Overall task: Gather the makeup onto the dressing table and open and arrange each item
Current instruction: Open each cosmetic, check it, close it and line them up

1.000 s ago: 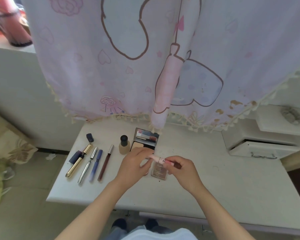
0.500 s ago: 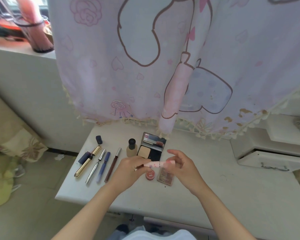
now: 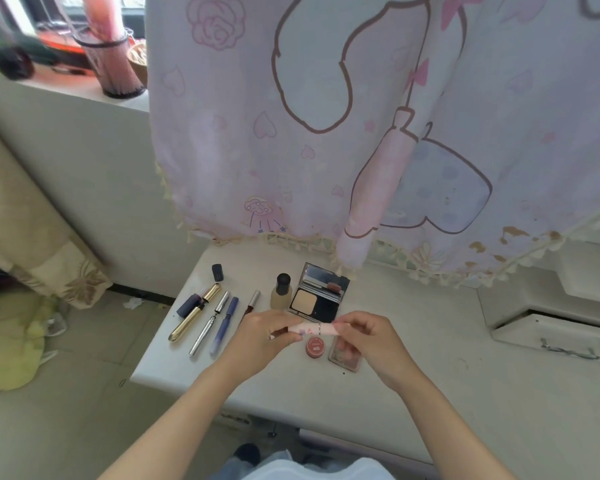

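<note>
Both hands hold a small pink tube (image 3: 313,329) level above the white dressing table (image 3: 465,393). My left hand (image 3: 262,336) grips its left end and my right hand (image 3: 368,341) pinches its right end. Under the tube sit a round red pot (image 3: 315,347) and a small pink palette (image 3: 345,358), partly hidden by my right hand. Behind stand a foundation bottle (image 3: 280,292) and an open black compact (image 3: 321,294). To the left lie a gold tube (image 3: 194,312), a silver pen (image 3: 209,322), a blue pen (image 3: 224,325) and a brown pencil (image 3: 252,301).
A pink patterned curtain (image 3: 361,116) hangs over the table's back edge. A dark blue cap (image 3: 218,272) lies at the back left corner. A white drawer unit (image 3: 555,327) with an open drawer stands to the right. On the window sill at top left is a mesh holder (image 3: 113,60).
The view has tilted up and shifted left. Both hands lifted the pink tube slightly, so the red pot under it came into sight.
</note>
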A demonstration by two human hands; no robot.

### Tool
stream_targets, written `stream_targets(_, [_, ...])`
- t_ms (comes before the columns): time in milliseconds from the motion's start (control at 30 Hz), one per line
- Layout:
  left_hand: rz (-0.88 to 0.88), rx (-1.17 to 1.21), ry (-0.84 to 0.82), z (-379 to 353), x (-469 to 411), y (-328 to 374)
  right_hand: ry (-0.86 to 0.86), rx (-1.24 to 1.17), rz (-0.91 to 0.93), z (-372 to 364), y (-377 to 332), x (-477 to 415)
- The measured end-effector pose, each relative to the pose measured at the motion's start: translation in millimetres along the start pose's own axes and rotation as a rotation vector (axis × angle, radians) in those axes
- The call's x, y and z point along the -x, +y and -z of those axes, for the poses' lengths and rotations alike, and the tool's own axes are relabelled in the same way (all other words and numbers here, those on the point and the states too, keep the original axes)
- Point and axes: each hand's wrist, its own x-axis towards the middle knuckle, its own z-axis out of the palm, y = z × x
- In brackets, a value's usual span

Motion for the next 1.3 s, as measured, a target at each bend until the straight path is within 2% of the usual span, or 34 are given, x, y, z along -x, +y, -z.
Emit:
stream_targets(100, [0.032,0.013,0.028,5,2,-1,-0.024,-0.011,0.056,-3,-4,-4])
stream_targets(267, [0.055,0.016,0.04,8,0,-2,-0.021,0.079,-0.028,-11,-10,-12])
stream_targets(500, [0.164,0.133,-0.052,18,-6,-4,-0.008,0.011,0.139,-13,-6,-14])
stream_targets(667, [0.298,0.376,-0.186,24,-13,-3,-0.005,0.061,0.28,-8,-8,-10])
stream_targets(867, [0.296,0.391,-0.345,37,-24,0,0.006,0.181,0.431,-4,-10,-8])
stream_targets(1033, [0.363,0.559,-0.498,40,-26,-9,-0.006,0.26,0.538,-12,-9,-5])
stream_targets(1100, [0.42,0.585,-0.482,52,-22,-23,0.055,0.236,0.581,2,-14,-1])
stream_targets(1200, [0.513,0.606,-0.358,80,-13,-55,0.21,0.146,0.602,38,-27,1])
stream_targets(1300, [0.535,0.622,-0.279,74,-13,-63,0.188,0.129,0.547,39,-30,-8])
